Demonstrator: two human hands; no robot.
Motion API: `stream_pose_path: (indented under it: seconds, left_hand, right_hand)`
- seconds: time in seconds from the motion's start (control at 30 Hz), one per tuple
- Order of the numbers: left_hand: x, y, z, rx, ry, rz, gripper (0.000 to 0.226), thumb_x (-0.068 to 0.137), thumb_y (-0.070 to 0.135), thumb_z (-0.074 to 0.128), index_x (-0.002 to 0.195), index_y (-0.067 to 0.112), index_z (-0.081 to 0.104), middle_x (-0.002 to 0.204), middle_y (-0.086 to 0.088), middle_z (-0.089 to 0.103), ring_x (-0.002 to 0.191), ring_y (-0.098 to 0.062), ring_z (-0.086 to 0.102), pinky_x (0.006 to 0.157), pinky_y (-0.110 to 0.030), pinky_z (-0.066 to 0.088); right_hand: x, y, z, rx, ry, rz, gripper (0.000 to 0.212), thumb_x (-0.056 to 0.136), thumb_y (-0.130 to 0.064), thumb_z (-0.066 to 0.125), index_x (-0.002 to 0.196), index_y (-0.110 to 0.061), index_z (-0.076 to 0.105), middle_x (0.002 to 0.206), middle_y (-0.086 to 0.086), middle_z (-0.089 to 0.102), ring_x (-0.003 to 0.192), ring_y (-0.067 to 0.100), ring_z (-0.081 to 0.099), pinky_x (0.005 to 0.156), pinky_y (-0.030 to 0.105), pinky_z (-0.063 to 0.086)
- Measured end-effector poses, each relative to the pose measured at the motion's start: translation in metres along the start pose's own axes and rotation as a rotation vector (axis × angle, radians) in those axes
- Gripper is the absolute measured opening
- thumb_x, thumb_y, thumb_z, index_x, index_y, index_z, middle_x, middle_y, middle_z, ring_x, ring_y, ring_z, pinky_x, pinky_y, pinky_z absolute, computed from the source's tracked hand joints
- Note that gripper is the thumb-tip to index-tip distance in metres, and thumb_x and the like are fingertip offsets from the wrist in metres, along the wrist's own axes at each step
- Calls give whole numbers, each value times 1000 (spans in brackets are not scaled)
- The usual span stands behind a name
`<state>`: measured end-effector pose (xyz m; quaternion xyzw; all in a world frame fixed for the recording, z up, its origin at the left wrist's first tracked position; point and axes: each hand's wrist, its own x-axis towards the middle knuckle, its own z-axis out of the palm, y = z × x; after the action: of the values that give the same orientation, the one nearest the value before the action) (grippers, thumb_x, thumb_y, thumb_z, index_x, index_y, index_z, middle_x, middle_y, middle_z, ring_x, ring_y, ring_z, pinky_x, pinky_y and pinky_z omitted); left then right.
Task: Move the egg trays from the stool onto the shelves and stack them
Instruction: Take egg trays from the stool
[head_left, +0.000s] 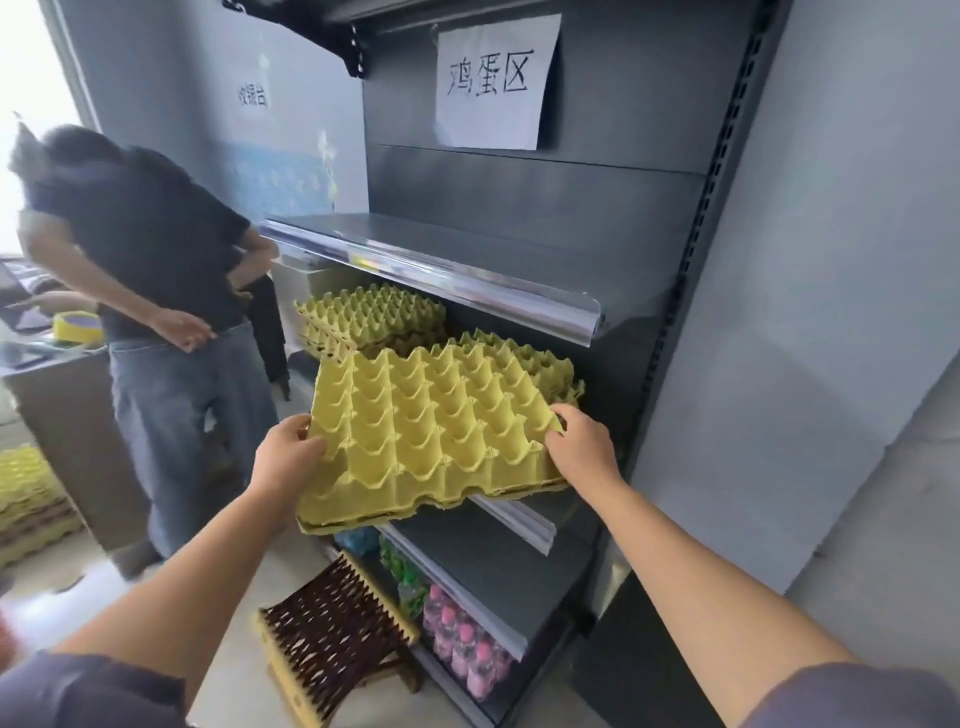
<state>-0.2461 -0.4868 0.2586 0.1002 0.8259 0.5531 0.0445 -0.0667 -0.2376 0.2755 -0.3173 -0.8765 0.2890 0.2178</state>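
I hold a thin stack of yellow egg trays (426, 436) in front of the dark shelf unit, tilted, its far edge over the middle shelf (524, 519). My left hand (288, 457) grips the stack's left edge with the thumb on top. My right hand (582, 447) grips its right near corner. Behind it on the same shelf lie two stacks of egg trays, one at the right (545, 364) and one further back at the left (369, 312). The woven stool (332, 629) stands below on the floor with nothing on it.
An upper shelf (431, 260) juts out just above the trays. The bottom shelf holds packs of coloured bottles (457, 634). A person in dark clothes (156, 291) stands at the left beside a counter. More egg trays (31, 499) are piled on the floor at far left.
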Motion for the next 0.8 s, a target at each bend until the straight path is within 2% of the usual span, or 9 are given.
stream_pose_path:
  seconds: [0.13, 0.23, 0.3, 0.37, 0.43, 0.5, 0.57, 0.67, 0.8]
  left_hand:
    - [30, -18, -43, -31, 86, -16, 30, 77, -4, 47, 94, 11, 67, 79, -7, 65, 62, -20, 56, 56, -27, 48]
    - [66, -27, -71, -63, 109, -4, 29, 77, -5, 47, 92, 10, 67, 70, -3, 61, 59, -19, 54, 54, -26, 45]
    - [98, -33, -89, -85, 116, 23, 30, 76, -5, 48, 93, 9, 68, 69, -2, 61, 61, -20, 53, 57, -27, 44]
    - [132, -36, -104, -107, 114, 50, 31, 71, -2, 50, 92, 10, 69, 70, -4, 62, 64, -22, 53, 61, -28, 45]
    - [162, -37, -119, -146, 104, 67, 35, 71, -4, 49, 95, 13, 69, 75, -6, 63, 66, -20, 53, 58, -24, 47]
    - [192, -41, -138, -162, 83, 62, 40, 76, -10, 48, 103, 12, 68, 83, -9, 64, 66, -17, 53, 57, -22, 48]
    - [217, -46, -157, -150, 70, 54, 40, 77, -11, 48, 107, 9, 66, 87, -11, 63, 67, -19, 53, 58, -23, 47]
    - [251, -55, -179, -167, 108, 43, 41, 76, -12, 48, 107, 7, 65, 76, -6, 61, 64, -16, 51, 58, -22, 47]
    - [285, -48, -184, -266, 90, 68, 45, 75, -13, 45, 109, 10, 65, 74, -1, 61, 64, -15, 53, 65, -27, 45]
  right_hand:
    - [24, -51, 35, -26, -33, -114, 47, 92, -10, 45, 139, -13, 47, 124, 5, 62, 108, 22, 59, 82, 28, 46]
    - [49, -90, 61, -10, -18, -173, 48, 91, -8, 44, 139, -12, 46, 104, 4, 68, 70, 15, 62, 59, 28, 53]
    - [68, -117, 78, 1, 17, -207, 49, 90, -6, 43, 139, -12, 46, 96, 4, 67, 54, 7, 49, 47, 21, 41]
    - [86, -146, 92, -15, 69, -231, 48, 90, -7, 43, 136, -12, 49, 96, 3, 68, 63, 9, 54, 55, 25, 46]
    - [99, -172, 104, -34, 99, -223, 48, 89, -8, 43, 136, -13, 51, 103, 4, 69, 82, 18, 63, 72, 36, 55]
    - [110, -196, 119, -44, 97, -208, 49, 87, -8, 44, 135, -14, 53, 102, 4, 70, 88, 21, 64, 77, 40, 56]
    - [118, -218, 135, -38, 96, -226, 50, 86, -9, 45, 135, -15, 52, 108, 5, 69, 96, 24, 63, 81, 40, 54]
    - [132, -254, 157, -25, 117, -273, 50, 87, -11, 46, 137, -14, 50, 122, 5, 64, 111, 26, 58, 90, 38, 50]
    - [161, -281, 168, 21, 188, -280, 49, 86, -7, 45, 134, -15, 53, 124, 4, 63, 112, 24, 57, 90, 34, 48]
